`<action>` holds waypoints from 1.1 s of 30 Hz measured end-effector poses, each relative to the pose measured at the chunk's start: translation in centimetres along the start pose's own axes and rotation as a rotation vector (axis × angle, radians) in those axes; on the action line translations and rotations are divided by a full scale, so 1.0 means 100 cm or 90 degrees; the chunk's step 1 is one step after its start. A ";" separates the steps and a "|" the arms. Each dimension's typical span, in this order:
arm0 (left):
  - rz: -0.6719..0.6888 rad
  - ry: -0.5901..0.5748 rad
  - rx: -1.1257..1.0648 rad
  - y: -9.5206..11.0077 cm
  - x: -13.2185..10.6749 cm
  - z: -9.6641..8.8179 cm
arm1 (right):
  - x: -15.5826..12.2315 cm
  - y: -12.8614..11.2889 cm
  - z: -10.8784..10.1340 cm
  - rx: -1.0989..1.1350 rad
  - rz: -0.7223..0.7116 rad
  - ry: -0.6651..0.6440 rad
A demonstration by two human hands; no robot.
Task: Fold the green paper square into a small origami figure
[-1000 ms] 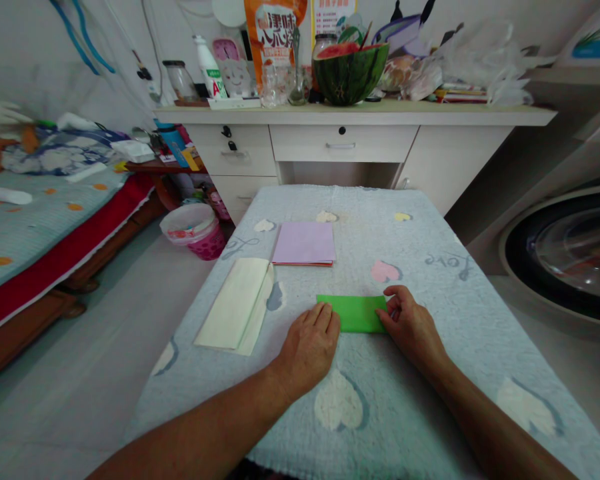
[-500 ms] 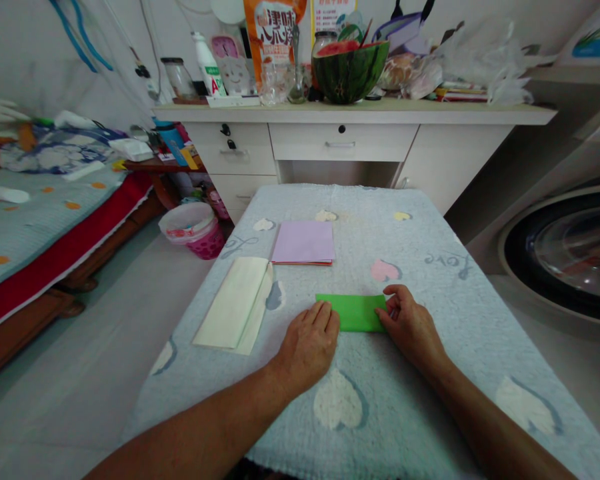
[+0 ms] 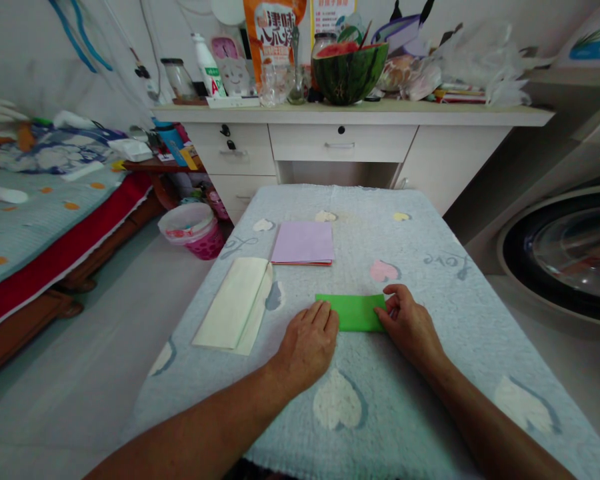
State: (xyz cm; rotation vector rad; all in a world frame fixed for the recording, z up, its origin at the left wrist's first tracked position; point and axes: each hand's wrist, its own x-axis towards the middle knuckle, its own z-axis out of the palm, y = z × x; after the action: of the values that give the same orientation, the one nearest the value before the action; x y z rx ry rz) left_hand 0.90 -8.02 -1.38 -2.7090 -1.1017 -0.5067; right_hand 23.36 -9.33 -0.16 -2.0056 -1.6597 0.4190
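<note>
A folded green paper [image 3: 353,311] lies on the towel-covered table [image 3: 430,280] in front of me. My left hand [image 3: 307,345] rests flat with fingers stretched out, its fingertips on the paper's left end. My right hand [image 3: 411,327] sits at the paper's right end, fingers curled and pressing its edge down against the table. The paper stays flat on the cloth between both hands.
A stack of lilac and red sheets [image 3: 303,244] lies further back, a folded cream sheet [image 3: 237,304] to the left. Beyond stands a desk [image 3: 350,133] with half a watermelon [image 3: 350,70]. A pink bin [image 3: 193,230], a bed [image 3: 40,220] at left, a washing machine [image 3: 565,253] at right.
</note>
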 end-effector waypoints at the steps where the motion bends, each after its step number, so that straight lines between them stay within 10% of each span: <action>1: 0.002 -0.004 0.005 0.000 0.000 0.000 | 0.000 0.000 0.000 0.001 0.000 0.001; 26: 0.029 -0.088 0.012 0.001 0.002 -0.009 | -0.009 -0.012 0.000 -0.108 0.012 0.039; 33: 0.028 -0.099 -0.001 0.002 0.002 -0.008 | -0.007 -0.004 -0.001 -0.181 -0.275 0.011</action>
State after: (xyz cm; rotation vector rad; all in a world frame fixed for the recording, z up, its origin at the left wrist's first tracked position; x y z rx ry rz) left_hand 0.97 -8.28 -0.55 -2.8066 -1.0754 -0.2941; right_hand 22.92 -9.95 0.06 -1.7502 -2.1701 0.0090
